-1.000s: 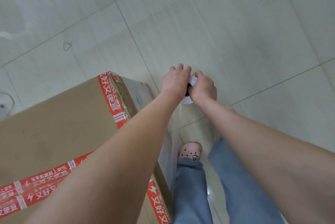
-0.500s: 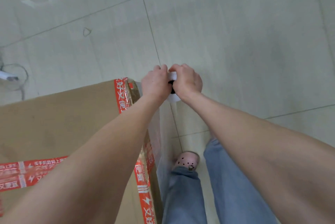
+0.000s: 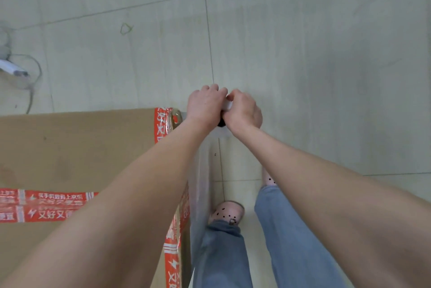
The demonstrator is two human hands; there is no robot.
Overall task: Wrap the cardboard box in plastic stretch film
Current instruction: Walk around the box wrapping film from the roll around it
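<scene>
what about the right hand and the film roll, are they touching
Touching. The head view shows the right hand curled round the white end of the film roll, no gap visible.

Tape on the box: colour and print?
Red tape with white lettering and lightning-bolt marks, across the brown box. The head view shows it clearly.

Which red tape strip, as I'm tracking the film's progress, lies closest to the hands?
The edge strip reaching the corner of the box by the left hand; the other strip crosses its top, farther left.
</scene>
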